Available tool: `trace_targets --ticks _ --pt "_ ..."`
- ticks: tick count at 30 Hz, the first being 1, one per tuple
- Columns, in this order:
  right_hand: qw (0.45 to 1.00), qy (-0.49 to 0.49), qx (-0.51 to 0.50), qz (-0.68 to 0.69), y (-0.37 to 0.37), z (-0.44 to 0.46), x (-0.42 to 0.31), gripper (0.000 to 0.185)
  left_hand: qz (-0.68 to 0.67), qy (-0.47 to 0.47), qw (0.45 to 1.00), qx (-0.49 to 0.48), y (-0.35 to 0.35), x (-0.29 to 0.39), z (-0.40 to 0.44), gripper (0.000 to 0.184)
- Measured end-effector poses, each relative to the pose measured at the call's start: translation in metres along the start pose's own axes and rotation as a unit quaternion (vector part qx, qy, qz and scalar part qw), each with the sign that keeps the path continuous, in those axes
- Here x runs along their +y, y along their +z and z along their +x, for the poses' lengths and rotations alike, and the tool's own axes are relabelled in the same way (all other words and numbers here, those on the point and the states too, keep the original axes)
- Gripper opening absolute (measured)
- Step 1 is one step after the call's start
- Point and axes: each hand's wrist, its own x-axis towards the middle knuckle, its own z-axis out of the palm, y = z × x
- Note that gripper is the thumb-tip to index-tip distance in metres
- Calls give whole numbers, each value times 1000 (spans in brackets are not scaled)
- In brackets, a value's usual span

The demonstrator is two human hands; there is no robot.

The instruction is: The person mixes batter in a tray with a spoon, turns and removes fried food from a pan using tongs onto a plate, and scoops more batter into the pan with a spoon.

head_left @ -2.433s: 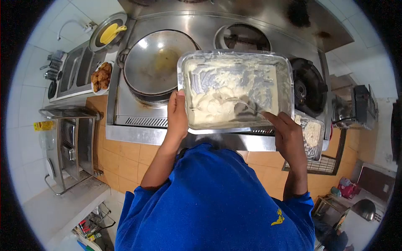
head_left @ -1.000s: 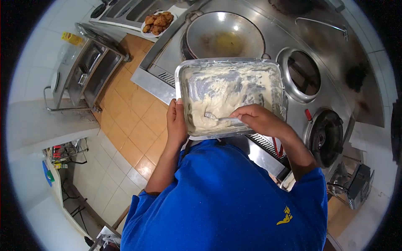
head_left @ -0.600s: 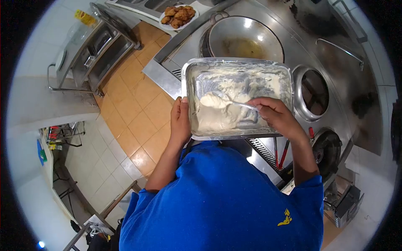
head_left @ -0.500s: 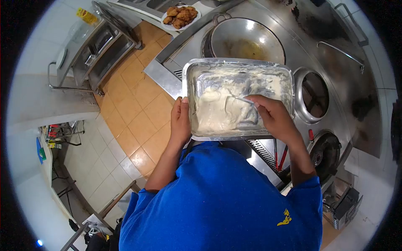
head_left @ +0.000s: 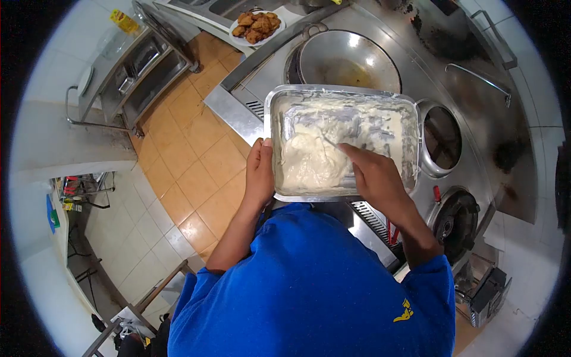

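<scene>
A rectangular metal tray is held up in front of me, with thick pale batter gathered mostly in its left half and smeared over the rest. My left hand grips the tray's left side, thumb over the rim. Over the batter, my right hand is closed around a thin metal utensil. Only a short piece of the utensil shows, so I cannot tell whether it is a spoon or a fork.
Beyond the tray, a large wok with some oil sits on the steel stove. A plate of fried pieces stands at the back left. Right of the tray are an open burner ring and a dark burner. A steel cart stands left.
My right hand has moved left across the tray with the utensil, and the batter is pushed further left into a mound. My left hand keeps its hold on the tray.
</scene>
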Motion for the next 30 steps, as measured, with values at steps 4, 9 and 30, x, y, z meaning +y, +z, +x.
trace_targets --ticks 4,9,30 --pt "997 -68 -23 14 6 -1 10 36 0 -3 1000 -2 -2 -1 5 29" --pt "990 -88 -98 45 -3 4 8 33 4 0 999 -32 -10 1 17 29" --pt "782 246 -164 549 -9 -9 1 28 5 6 997 -81 -16 21 37 27"
